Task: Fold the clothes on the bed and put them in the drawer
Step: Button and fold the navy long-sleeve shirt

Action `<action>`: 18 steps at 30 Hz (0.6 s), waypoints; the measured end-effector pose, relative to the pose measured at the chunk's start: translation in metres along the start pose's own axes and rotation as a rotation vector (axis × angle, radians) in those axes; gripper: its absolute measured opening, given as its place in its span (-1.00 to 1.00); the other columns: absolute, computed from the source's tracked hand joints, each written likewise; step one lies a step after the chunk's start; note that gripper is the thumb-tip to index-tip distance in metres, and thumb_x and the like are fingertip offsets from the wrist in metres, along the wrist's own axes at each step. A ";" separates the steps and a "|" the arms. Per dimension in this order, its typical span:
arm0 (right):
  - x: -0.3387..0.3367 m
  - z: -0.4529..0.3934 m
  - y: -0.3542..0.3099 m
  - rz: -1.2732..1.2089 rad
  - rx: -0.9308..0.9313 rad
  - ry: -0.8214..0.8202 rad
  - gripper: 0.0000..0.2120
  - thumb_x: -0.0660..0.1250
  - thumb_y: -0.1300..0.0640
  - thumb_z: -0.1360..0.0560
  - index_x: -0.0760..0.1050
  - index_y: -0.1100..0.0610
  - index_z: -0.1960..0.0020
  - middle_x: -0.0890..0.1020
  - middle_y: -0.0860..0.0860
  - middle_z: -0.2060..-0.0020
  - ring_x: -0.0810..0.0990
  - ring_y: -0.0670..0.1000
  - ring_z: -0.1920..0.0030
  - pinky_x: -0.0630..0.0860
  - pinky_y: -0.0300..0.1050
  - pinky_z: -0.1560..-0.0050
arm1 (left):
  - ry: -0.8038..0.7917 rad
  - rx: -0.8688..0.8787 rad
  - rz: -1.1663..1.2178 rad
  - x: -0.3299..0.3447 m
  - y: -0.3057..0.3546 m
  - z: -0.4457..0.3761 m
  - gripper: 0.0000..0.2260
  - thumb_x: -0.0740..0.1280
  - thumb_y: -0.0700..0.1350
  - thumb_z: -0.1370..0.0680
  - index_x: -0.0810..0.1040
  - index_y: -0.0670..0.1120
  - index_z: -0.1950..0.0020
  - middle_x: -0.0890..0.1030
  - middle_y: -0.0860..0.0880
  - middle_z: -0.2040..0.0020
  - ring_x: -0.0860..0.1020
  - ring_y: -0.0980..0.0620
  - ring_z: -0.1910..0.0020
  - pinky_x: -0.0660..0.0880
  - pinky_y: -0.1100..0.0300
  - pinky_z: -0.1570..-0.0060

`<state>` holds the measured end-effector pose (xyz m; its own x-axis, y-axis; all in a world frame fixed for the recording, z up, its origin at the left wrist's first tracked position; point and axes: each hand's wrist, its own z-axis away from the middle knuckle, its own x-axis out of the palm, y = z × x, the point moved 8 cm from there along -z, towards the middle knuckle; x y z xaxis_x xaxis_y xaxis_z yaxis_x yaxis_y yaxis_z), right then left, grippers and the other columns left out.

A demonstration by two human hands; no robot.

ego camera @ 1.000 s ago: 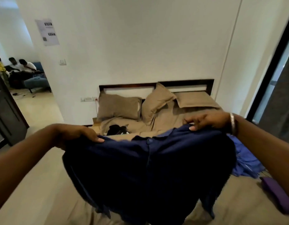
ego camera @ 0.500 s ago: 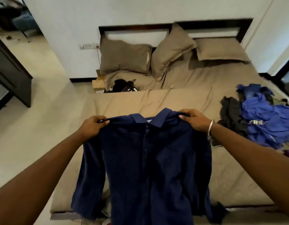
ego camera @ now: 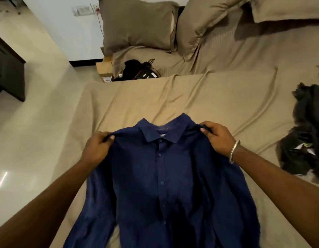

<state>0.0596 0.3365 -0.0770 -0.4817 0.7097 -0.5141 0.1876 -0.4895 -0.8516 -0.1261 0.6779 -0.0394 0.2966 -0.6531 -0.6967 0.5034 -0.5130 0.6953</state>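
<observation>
Head view, looking down over the foot of a wide bed dressed in a tan fitted sheet. A dark navy button-front cotton shirt is held spread, collar away from the person and placket facing up, over the near part of the mattress; whether its lower body already lies on the sheet or hangs just clear of it cannot be told. The left hand pinches the shirt's shoulder seam on that side between thumb and curled fingers, and the right hand, with a plain silver metal bangle at the wrist, pinches the opposite shoulder in the same way. Gripping both shoulders at equal height pulls the yoke taut and lets the sleeves fall straight down either side, which appears intended to square the garment before any fold; the buttoned front keeps the two panels aligned. An open stretch of sheet lies beyond the collar, giving room to lay the shirt flat. At the right edge a crumpled heap of black clothing waits, well apart from the shirt. Three tan pillows stand against the head of the bed. A dark wooden cabinet stands on the pale floor at left; no drawer can be made out.
</observation>
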 end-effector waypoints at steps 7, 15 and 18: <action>0.064 -0.038 0.111 0.113 0.199 -0.036 -0.74 0.21 0.25 -0.63 0.54 -0.07 0.03 0.64 -0.05 0.10 0.56 -0.02 0.05 0.39 -0.42 0.15 | -0.110 -0.156 0.007 0.109 -0.104 -0.080 -0.83 0.29 -0.09 -0.63 0.59 -0.07 0.13 0.62 -0.06 0.20 0.56 -0.10 0.11 0.40 0.11 0.14; 0.039 -0.123 0.067 0.147 -0.097 0.265 -0.70 0.17 0.37 -0.57 0.55 0.05 -0.08 0.64 -0.08 0.03 0.59 -0.03 -0.05 0.50 -0.10 -0.21 | 0.208 0.161 0.009 0.083 -0.067 -0.164 -0.90 0.25 -0.14 -0.63 0.56 -0.03 -0.03 0.54 -0.21 0.02 0.53 -0.10 0.08 0.33 0.20 0.14; 0.022 -0.150 0.042 0.184 -0.193 0.326 -0.70 0.17 0.35 -0.56 0.55 0.05 -0.11 0.64 -0.08 0.02 0.60 0.00 -0.06 0.52 -0.02 -0.22 | 0.266 0.218 -0.013 0.066 -0.043 -0.192 -0.87 0.26 -0.13 -0.63 0.58 -0.12 -0.10 0.51 -0.22 -0.08 0.50 -0.09 0.00 0.37 0.18 0.02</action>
<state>0.1856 0.4074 -0.1393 -0.1349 0.7579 -0.6383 0.4168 -0.5409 -0.7305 0.0277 0.7634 -0.1492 0.5071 -0.4924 -0.7074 0.3317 -0.6460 0.6875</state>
